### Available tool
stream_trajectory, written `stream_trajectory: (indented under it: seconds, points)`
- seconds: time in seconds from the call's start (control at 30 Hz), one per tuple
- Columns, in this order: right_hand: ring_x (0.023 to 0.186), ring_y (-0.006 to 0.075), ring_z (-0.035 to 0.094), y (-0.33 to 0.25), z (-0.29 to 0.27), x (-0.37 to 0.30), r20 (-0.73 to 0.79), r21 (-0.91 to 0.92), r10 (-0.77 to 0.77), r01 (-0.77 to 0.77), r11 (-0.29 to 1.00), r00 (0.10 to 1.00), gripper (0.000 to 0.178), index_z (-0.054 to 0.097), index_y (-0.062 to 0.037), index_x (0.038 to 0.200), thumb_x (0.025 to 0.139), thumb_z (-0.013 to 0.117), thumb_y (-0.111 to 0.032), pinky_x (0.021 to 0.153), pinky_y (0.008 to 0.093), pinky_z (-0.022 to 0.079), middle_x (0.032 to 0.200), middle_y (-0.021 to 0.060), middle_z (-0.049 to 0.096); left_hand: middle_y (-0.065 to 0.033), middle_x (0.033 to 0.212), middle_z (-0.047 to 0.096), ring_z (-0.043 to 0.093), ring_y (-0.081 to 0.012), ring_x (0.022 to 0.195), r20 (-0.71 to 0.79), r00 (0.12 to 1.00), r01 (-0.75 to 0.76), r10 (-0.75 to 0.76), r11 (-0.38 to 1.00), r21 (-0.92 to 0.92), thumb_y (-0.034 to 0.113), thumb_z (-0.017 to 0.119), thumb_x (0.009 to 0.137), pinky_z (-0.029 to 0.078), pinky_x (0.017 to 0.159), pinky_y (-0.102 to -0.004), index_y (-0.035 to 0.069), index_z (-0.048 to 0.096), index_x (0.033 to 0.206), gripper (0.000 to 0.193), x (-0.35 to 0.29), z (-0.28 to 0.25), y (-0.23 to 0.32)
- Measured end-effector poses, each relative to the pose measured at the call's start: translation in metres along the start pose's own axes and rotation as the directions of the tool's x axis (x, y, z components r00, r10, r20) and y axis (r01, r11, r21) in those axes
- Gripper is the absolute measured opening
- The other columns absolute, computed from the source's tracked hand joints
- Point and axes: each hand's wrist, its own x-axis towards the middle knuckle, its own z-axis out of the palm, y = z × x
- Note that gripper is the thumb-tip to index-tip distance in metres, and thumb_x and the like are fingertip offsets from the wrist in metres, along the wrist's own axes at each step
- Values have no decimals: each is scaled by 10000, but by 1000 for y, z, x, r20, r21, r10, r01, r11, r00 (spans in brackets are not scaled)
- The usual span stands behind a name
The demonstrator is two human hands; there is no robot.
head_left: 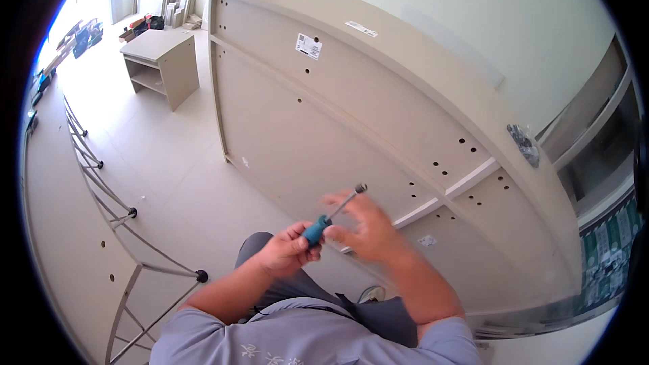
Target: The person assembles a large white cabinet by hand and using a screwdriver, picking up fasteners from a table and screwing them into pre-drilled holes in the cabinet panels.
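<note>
My left hand (280,255) is closed round the teal handle of a screwdriver (315,232), whose shaft slants up and to the right. At the tip of the shaft sits a small round metal piece (361,188); its exact kind is too small to tell. Beside the shaft, my right hand (372,233) is slightly blurred, its fingers apart and its thumb close to the handle. Just beyond both hands stands a large beige furniture panel (270,125) with a raised frame, crossing strips and several dark drilled holes.
A small bag of hardware (524,144) lies on the panel's right edge. To the left is a beige tabletop (61,230) with metal legs (169,270). A small open cabinet (162,67) stands farther back. Green-and-white packages (608,250) are at the right.
</note>
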Motion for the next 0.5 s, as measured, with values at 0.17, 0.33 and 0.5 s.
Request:
stream_trajectory:
  seconds: [0.17, 0.33, 0.5]
  points:
    - [1139, 345, 608, -20, -126, -1, -273, -684, -369, 91, 724, 888, 229, 695, -44, 1055, 849, 716, -140, 1003, 474, 460, 1144, 118, 665, -82, 1074, 655, 643, -152, 788, -366, 859, -198, 357, 892, 406, 206, 691, 967, 532, 693, -284, 40, 558, 1207, 321, -15, -20, 69]
    - [1137, 352, 594, -21, -221, -30, -356, -908, -420, -204, 365, 835, 254, 672, -26, 1106, 900, 668, -174, 985, 462, 461, 1157, 131, 655, -50, 938, 631, 617, -123, 723, -478, 657, -55, 584, 669, 741, 135, 677, 968, 529, 648, -279, 17, 574, 1145, 237, 14, -32, 120]
    - [1121, 354, 588, -9, -209, -21, -283, -925, -307, -174, 339, 909, 349, 644, -23, 1165, 900, 684, -246, 967, 448, 468, 1163, 135, 647, -38, 882, 611, 597, -109, 711, -450, 541, 13, 710, 528, 849, 114, 687, 951, 523, 640, -274, -8, 589, 1142, 247, 23, -20, 146]
